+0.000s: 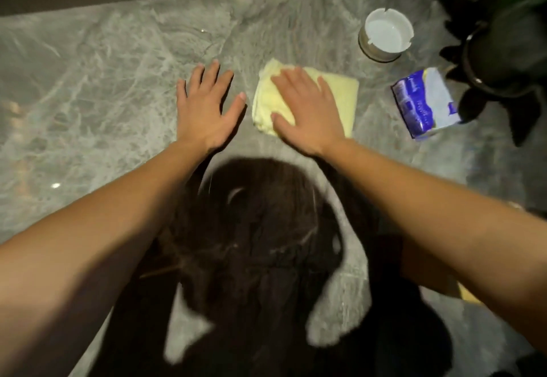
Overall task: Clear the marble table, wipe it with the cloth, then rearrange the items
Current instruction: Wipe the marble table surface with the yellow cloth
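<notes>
Marble table (103, 66) fills nearly all of my view, and the cloth sits on it near the middle, just left of the remaining clutter. From my seat I judge the job to be in its wiping stage. The left and central stretches of stone are bare. A dark potted plant (497, 60), a blue-and-white tissue packet (426, 101) and a white ashtray (386, 35) still stand at the right end, so either the clearing was only partial or that corner is left to do. Rearranging has yet to come.

The yellow cloth (340, 92) is folded into a thick pad, a little wider than deep. Its long axis runs across the table, left to right, with the right end tipped slightly toward me and the bunched folds on the left.

My right hand (307, 113) lies flat on the cloth, fingers straight, pressing down without gripping. My left hand (204, 110) rests just beside it on bare marble, fingers spread, holding nothing.
</notes>
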Demonstrator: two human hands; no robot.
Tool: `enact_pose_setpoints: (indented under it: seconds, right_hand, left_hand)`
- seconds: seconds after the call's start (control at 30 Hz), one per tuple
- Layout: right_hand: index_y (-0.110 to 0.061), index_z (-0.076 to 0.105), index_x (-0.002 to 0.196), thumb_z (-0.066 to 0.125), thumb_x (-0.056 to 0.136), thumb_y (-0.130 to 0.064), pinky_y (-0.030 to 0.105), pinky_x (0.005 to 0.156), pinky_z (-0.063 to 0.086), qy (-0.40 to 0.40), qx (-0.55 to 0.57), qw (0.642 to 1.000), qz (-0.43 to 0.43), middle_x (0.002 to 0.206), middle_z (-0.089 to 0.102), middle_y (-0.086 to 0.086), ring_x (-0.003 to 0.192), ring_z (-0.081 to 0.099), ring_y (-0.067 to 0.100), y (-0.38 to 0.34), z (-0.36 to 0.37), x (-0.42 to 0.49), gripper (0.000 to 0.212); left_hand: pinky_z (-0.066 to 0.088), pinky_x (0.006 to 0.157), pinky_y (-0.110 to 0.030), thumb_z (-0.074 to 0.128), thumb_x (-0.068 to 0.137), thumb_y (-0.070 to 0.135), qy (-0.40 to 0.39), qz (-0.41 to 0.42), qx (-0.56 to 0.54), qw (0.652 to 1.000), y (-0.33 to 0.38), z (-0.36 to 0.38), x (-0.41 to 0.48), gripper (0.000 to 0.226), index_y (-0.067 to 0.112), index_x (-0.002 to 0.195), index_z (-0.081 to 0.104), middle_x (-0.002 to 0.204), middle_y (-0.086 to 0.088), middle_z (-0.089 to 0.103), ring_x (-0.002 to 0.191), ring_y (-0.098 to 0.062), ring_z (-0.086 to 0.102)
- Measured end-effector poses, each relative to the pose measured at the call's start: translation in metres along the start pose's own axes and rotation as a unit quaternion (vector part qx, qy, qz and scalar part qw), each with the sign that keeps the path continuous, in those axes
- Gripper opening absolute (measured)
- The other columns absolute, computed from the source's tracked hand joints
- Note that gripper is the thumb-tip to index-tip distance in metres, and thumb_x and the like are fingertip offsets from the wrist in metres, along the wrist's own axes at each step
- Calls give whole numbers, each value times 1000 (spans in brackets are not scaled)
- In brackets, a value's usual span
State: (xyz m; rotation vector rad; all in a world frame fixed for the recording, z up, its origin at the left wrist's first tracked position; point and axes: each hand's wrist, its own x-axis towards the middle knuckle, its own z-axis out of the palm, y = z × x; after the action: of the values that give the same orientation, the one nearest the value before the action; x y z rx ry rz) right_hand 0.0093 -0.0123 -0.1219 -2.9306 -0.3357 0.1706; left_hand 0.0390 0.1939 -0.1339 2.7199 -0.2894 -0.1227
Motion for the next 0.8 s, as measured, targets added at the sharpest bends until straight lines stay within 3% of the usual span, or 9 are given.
enact_pose_setpoints:
  seconds: [0.17, 0.27, 0.33, 0.47, 0.6, 0.7, 0.8]
  right_hand:
    - [-26, 26, 150, 40, 90, -55, 47, 119, 11, -43, -15, 999, -20, 159, 25, 1, 149, 15, 22, -55, 19, -106, 68]
    - [-21, 38, 145, 45, 90, -49, 47, 118, 10, -2, 102, 993, -64, 155, 34, 4, 147, 20, 24, -91, 32, -161, 63]
    - [-17, 41, 144, 46, 91, -46, 50, 118, 11, 25, 119, 988, -95, 153, 38, 6, 147, 21, 26, -115, 41, -174, 61]
    - [-18, 38, 146, 55, 90, -45, 54, 117, 11, -12, 52, 990, -133, 154, 36, 5, 147, 22, 28, -149, 51, -167, 65]
    - [-19, 40, 145, 43, 89, -53, 50, 116, 14, -28, -3, 991, -134, 155, 33, 2, 146, 24, 27, -156, 48, -140, 65]
    - [-27, 24, 151, 41, 90, -57, 46, 118, 8, -62, -6, 991, -115, 160, 20, -3, 149, 14, 21, -158, 44, -98, 70]
    - [-28, 18, 153, 39, 93, -56, 46, 118, 10, -45, -48, 991, -118, 161, 18, -2, 149, 12, 21, -156, 40, -38, 69]
  left_hand:
    - [-2, 118, -49, 32, 98, 44, -58, 5, -37, 998, -10, -10, -9, 55, 22, 148, 28, 161, -4, 12, 149, -24, 3]
    - [-1, 117, -52, 35, 97, 42, -59, 32, -19, 998, -23, -16, -44, 54, 24, 147, 28, 160, -2, 12, 149, -23, 4]
    - [0, 117, -53, 34, 97, 43, -64, 50, 3, 997, -40, -24, -65, 53, 26, 147, 28, 160, -2, 14, 149, -24, 5]
    - [6, 115, -56, 29, 93, 47, -40, 61, 26, 997, -85, -51, -83, 56, 23, 143, 35, 158, -4, 21, 147, -26, 13]
    - [4, 116, -56, 32, 90, 45, -26, 26, 31, 999, -126, -67, -83, 58, 21, 142, 35, 158, -7, 20, 147, -26, 12]
    - [4, 115, -57, 34, 89, 44, -11, 10, 23, 1000, -147, -73, -76, 57, 21, 141, 37, 158, -8, 22, 147, -27, 13]
    - [3, 115, -57, 40, 85, 43, 0, -6, 1, 1000, -161, -75, -71, 55, 27, 137, 41, 156, -4, 27, 147, -24, 15]
